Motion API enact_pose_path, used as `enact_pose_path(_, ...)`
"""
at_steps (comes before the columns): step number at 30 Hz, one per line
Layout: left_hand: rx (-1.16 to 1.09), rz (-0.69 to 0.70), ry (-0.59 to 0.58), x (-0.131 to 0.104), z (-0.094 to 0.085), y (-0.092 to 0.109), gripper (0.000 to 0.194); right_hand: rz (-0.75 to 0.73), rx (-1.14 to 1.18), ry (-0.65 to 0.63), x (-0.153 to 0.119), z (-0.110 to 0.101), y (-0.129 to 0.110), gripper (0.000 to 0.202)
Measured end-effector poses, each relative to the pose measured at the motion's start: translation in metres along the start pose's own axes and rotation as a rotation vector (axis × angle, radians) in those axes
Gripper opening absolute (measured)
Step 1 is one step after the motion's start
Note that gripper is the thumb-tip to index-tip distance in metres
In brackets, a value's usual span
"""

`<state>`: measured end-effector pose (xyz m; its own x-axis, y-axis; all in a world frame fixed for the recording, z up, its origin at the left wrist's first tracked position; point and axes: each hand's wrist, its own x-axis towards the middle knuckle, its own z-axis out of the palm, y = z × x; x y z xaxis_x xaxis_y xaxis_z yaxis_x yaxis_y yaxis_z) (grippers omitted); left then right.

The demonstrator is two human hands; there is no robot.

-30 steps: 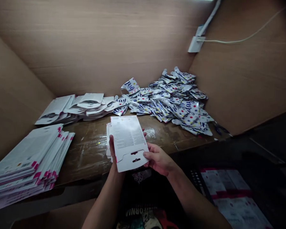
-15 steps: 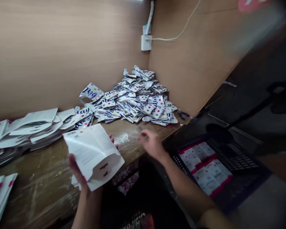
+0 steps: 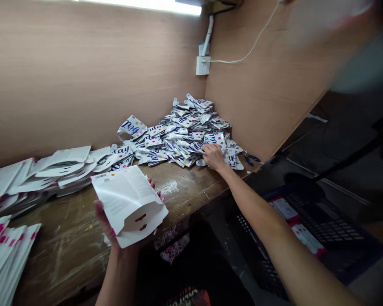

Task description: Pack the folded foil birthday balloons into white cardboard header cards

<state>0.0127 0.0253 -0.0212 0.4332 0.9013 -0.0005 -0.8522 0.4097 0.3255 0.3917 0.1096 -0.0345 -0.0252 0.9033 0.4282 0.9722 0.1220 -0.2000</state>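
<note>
In my left hand (image 3: 107, 227) is a white cardboard sleeve (image 3: 124, 197), tilted, its open end with punched hang holes towards me; the thumb lies along its left edge and fingertips show at the right. At least one more sheet sits behind it. My right hand (image 3: 214, 156) reaches to the front of a heap of folded foil balloons (image 3: 178, 136) printed with blue lettering and coloured dots. Its fingers are curled onto a folded foil balloon (image 3: 215, 139); the fingertips are partly hidden.
More white sleeves (image 3: 64, 163) lie in an overlapping row along the left back, and others (image 3: 11, 250) stand at the near left. Pliers (image 3: 250, 159) lie by the heap's right side. A dark blue crate (image 3: 338, 242) with packed sleeves stands below right. Cardboard walls (image 3: 98, 72) enclose the table.
My right hand has moved from above the table's front edge forward to the balloon heap. My left hand keeps its hold on the sleeve. The view has tilted up and shifted left.
</note>
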Motion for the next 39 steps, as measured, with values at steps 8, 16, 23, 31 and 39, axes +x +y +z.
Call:
enact_pose_path(8,0.097,0.256,0.254,0.006,0.005,0.011,0.082,-0.410,0.442,0.299,-0.090,-0.028,-0.118,0.037)
enact_pose_path(16,0.019,0.244,0.208,0.004,0.012,0.006,0.078,-0.708,0.429,-0.109,-0.136,-0.041,-0.231,0.049)
enact_pose_path(23,0.040,0.176,0.340,-0.004,0.004,0.013,0.085,-0.794,0.422,-0.128,-0.116,-0.032,-0.257,0.056)
enact_pose_path(31,-0.032,0.112,0.248,-0.014,-0.003,0.021,0.090,-0.789,0.406,0.037,-0.106,-0.013,-0.280,0.040)
enact_pose_path(39,-0.116,0.224,0.416,-0.023,-0.005,0.028,0.085,-0.716,0.360,-0.043,-0.132,-0.017,-0.297,0.064)
